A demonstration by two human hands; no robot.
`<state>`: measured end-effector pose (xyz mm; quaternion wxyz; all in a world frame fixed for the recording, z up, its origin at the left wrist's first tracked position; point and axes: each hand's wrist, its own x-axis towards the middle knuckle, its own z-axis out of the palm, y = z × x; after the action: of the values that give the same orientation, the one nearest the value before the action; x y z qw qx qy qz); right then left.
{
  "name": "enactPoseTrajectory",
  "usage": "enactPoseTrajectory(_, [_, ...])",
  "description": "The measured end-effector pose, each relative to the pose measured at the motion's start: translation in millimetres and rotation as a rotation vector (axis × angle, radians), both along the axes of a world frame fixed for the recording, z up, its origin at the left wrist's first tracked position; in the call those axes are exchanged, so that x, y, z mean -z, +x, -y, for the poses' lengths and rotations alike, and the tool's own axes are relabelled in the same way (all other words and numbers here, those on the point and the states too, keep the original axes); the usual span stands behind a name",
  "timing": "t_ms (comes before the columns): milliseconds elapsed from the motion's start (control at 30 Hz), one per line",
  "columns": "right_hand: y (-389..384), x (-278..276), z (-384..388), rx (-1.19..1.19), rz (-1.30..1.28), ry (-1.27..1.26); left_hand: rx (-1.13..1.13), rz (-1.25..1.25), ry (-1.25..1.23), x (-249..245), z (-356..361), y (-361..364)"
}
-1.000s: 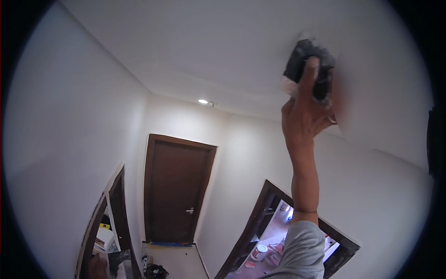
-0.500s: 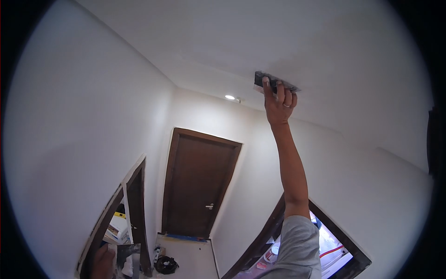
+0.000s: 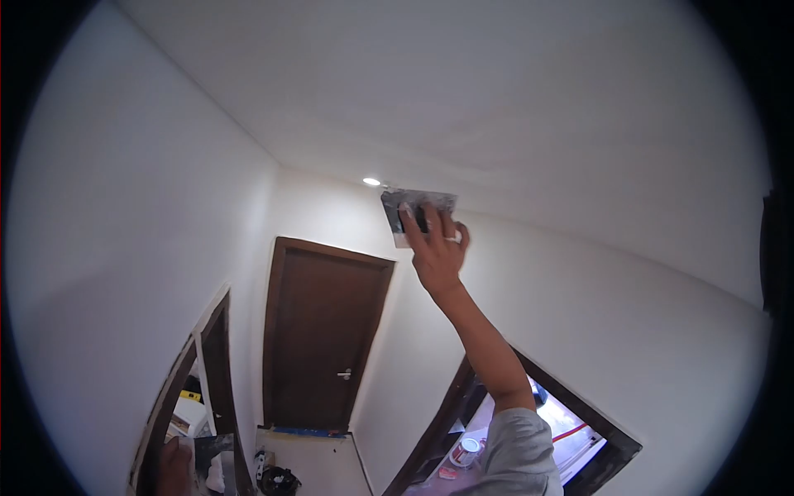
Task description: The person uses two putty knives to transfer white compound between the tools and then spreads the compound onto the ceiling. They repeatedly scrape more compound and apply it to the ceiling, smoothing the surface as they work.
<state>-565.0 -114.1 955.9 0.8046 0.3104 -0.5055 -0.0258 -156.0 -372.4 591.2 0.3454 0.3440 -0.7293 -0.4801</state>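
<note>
High in the middle of the view, my right hand [image 3: 437, 252] is wrapped round a wide, flat putty blade [image 3: 422, 199] smeared with grey-white paste. The blade's face shows just below the ceiling [image 3: 529, 99], beside a lit round ceiling lamp [image 3: 371, 182]. Whether its edge touches the ceiling I cannot tell. At the bottom left, my left hand [image 3: 175, 467] grips a second flat metal blade [image 3: 217, 455] with white paste on it. Its lower part is cut off by the frame.
A closed brown door [image 3: 327, 335] stands ahead, with blue tape at its foot. Near it on the floor lies a black coiled item [image 3: 279, 480]. Dark-framed openings are at the left and right; a white bucket [image 3: 466, 450] shows through the right one.
My right hand and its blade have moved left and down, away from the ceiling's middle, and the blade's face is now more visible. The whole view has shifted slightly.
</note>
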Motion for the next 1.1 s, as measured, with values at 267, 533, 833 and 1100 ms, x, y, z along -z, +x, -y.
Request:
enactPoseTrajectory(267, [209, -78, -157, 0.024, -0.705, -0.552, 0.222, -0.052, 0.229, -55, -22, 16])
enactPoseTrajectory(533, [237, -111, -153, 0.126, -0.756, -0.564, 0.084, -0.016, -0.02, 9, 7, 8])
enactPoseTrajectory(833, [83, -93, -73, 0.073, -0.458, -0.349, 0.084, -0.093, 0.126, -13, -6, 12])
enactPoseTrajectory(1100, [-46, -101, -1, -0.026, -0.524, -0.353, 0.017, 0.014, 0.035, -4, -2, 10])
